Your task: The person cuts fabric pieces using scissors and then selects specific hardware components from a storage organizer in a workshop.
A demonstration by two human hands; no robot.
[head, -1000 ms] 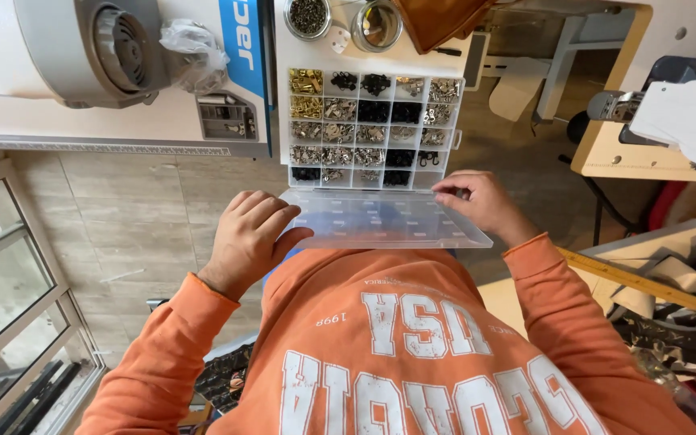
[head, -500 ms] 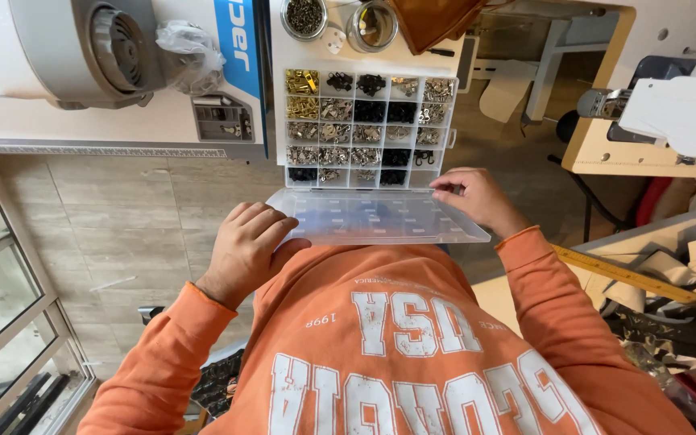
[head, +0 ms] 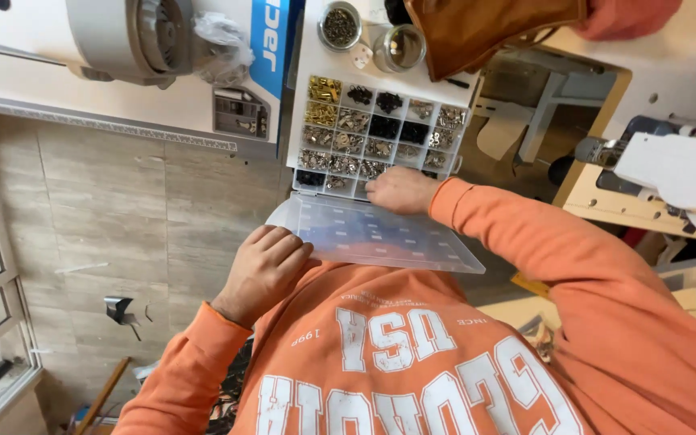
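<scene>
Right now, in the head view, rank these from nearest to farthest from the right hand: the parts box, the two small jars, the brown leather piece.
1. Parts box: the right hand is at its near row of compartments.
2. Two small jars: past the box's far edge, on the white table.
3. Brown leather piece: beside the jars, to their right. It lies about as far as the jars; too close to call.

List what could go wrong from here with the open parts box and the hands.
1. The clear plastic compartment box of small metal fittings lies open at the white table's edge; the left hand presses its hinged clear lid, which overhangs, so a slip might tip it and spill fittings.
2. The right hand reaches into the near row; its orange sleeve crosses the lid and could drag pieces between compartments.
</scene>
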